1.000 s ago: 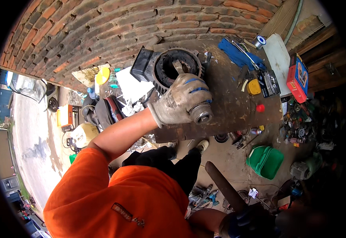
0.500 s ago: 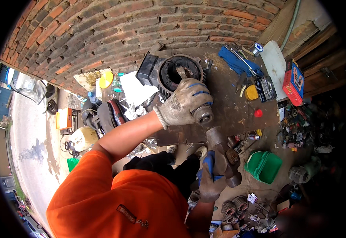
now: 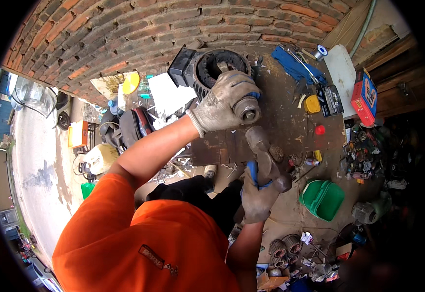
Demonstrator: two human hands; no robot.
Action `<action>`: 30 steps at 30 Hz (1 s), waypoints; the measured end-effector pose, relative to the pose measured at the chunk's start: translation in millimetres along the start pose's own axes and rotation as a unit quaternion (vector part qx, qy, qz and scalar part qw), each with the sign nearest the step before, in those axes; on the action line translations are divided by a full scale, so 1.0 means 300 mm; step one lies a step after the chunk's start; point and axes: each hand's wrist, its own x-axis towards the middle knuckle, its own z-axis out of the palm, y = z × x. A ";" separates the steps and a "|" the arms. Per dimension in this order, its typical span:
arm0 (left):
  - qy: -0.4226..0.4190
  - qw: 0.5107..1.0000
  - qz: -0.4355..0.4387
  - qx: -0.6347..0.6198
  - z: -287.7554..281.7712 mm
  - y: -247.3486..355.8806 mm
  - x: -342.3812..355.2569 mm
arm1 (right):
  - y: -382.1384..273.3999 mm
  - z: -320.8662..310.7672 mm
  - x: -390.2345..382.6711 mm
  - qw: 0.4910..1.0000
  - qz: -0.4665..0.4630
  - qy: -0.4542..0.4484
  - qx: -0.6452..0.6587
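My left hand (image 3: 222, 104), in a grey glove, is closed around a thick round metal piece (image 3: 249, 113). Its hollow-looking end points toward me. Just beyond that hand, a dark finned motor housing (image 3: 203, 90) with a box on its left side sits on the bench; the hand hides part of its near rim. Gloved in grey and blue, my right hand (image 3: 258, 200) grips a hammer (image 3: 267, 163) by the handle close to its head. One hammer face is a short distance below the metal piece, apart from it.
The brown workbench (image 3: 290, 129) stands against a brick wall (image 3: 173, 29). On its right lie a blue cloth (image 3: 290, 62), a black tool case (image 3: 330, 100) and a red box (image 3: 364, 100). A green bucket (image 3: 322, 200) and several wound motor cores (image 3: 284, 247) are on the floor.
The hammer in my right hand has moved up and left, nearer the end of the metal piece. My left hand keeps its hold on that piece. The whole view has shifted slightly.
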 end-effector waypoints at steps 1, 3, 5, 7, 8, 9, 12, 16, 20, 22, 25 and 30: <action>-0.006 1.000 -0.007 -0.001 0.006 -0.006 -0.005 | 0.016 -0.063 -0.069 0.990 0.129 -0.050 0.020; -0.016 1.000 -0.008 -0.010 0.043 -0.001 -0.053 | 0.042 -0.144 -0.126 0.944 0.312 -0.095 0.049; -0.043 0.999 0.011 0.022 0.072 0.017 -0.069 | -0.017 -0.297 -0.116 0.948 0.302 0.004 0.102; -0.024 0.999 0.011 0.023 0.064 0.025 -0.069 | -0.095 -0.441 -0.068 0.954 0.241 0.129 0.122; -0.014 1.000 0.016 0.014 0.081 0.028 -0.058 | -0.139 -0.502 -0.029 0.949 0.178 0.219 0.139; -0.009 1.000 0.010 0.024 0.068 0.009 -0.076 | -0.164 -0.521 0.024 0.935 0.103 0.284 0.187; -0.025 1.000 0.006 0.004 0.070 0.020 -0.073 | -0.104 -0.536 0.024 0.918 -0.081 0.153 0.356; -0.033 0.999 0.023 0.012 0.083 0.032 -0.073 | 0.029 -0.079 -0.178 0.879 0.450 -0.061 0.142; 0.018 0.999 -0.036 -0.014 0.032 -0.034 -0.053 | 0.006 -0.120 -0.129 0.847 0.483 -0.172 0.138; -0.012 1.000 -0.016 0.008 0.050 0.010 -0.069 | 0.079 -0.146 -0.258 0.898 0.414 -0.060 0.136; -0.026 1.000 0.003 0.013 0.061 0.002 -0.080 | 0.025 -0.203 -0.205 0.880 0.436 -0.026 0.184; -0.017 0.998 -0.058 -0.029 0.022 0.026 -0.005 | 0.013 -0.299 -0.175 0.854 0.468 0.004 0.228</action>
